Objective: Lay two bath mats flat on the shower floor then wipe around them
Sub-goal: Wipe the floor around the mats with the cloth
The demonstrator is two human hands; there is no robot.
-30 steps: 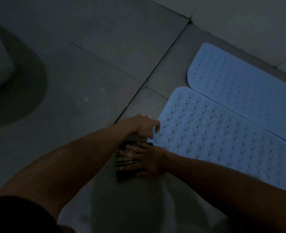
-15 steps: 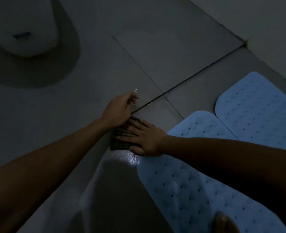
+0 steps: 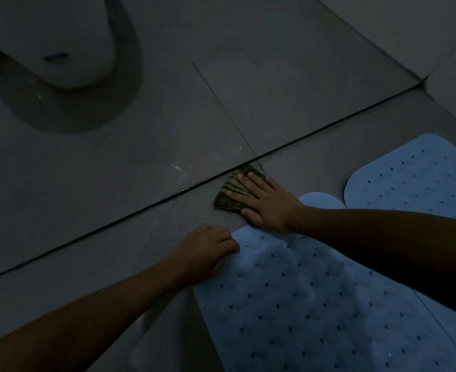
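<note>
Dim light, grey tiled floor (image 3: 288, 84), matte, large tiles with dark grout lines. Two blue bath mats, rubbery, dotted with small holes, rounded ends. Near mat (image 3: 315, 304) lies flat under my arms, slightly rippled near its rounded end; far mat (image 3: 420, 175) lies just beside it toward the wall, edges close, possibly touching further right, can't tell. My right hand (image 3: 267, 202) lies flat, fingers spread, pressing a folded striped cloth (image 3: 229, 191), brownish with pale stripes, onto the tile just beyond the near mat's end, cloth tip at the grout junction. My left hand (image 3: 208, 253) has fingers curled at the near mat's left edge, fingertips on the rim; whether it actually pinches the mat, can't tell. White rounded fixture base (image 3: 60, 49) top left, well apart. Wide bare tile between it and the cloth.

Versus half a second ago: left hand has left the cloth and come down to the mat edge; cloth and right hand have shifted further along the grout line.
</note>
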